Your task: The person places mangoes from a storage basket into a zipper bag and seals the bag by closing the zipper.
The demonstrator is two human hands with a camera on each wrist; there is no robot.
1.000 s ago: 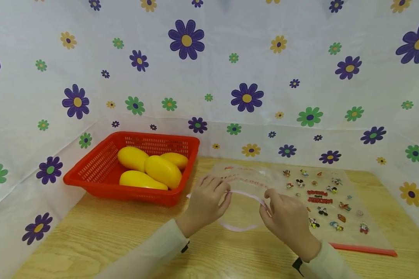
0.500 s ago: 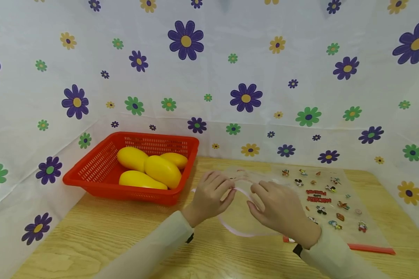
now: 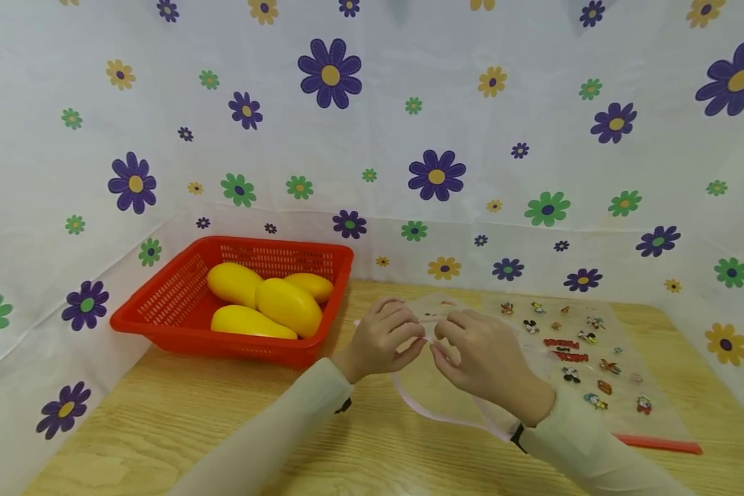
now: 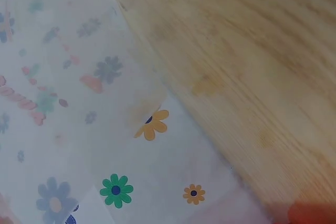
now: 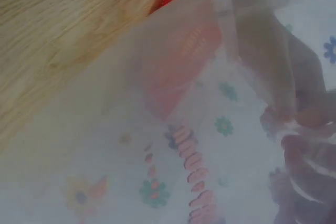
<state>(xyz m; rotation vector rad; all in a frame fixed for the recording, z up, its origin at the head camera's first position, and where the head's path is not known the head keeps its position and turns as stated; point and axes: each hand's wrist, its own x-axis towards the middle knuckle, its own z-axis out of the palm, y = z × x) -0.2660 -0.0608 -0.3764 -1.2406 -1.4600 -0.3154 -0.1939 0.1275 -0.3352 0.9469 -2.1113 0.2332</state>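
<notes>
In the head view, a clear plastic bag with a pink rim [image 3: 437, 415] is held above the table by both hands. The left hand [image 3: 386, 339] pinches its rim between thumb and fingers. Close beside it the right hand [image 3: 485, 355] pinches the same rim, the fingertips of both hands nearly touching. Through the right wrist view the bag's printed film [image 5: 115, 145] covers much of the picture, with blurred fingers behind it. The left wrist view shows translucent film [image 4: 68, 93] and no hand clearly.
A red basket [image 3: 223, 350] with several yellow mango-shaped objects [image 3: 288, 305] stands at the left. A flat clear bag printed with cartoon figures [image 3: 620, 413], its edge strip red, lies on the wooden table [image 3: 372, 455] at the right. Flowered cloth [image 3: 372, 124] hangs behind.
The right hand has moved left along the rim, and the left hand slightly right, so they are now close together. The rim's opening has changed shape, hanging lower toward the right wrist.
</notes>
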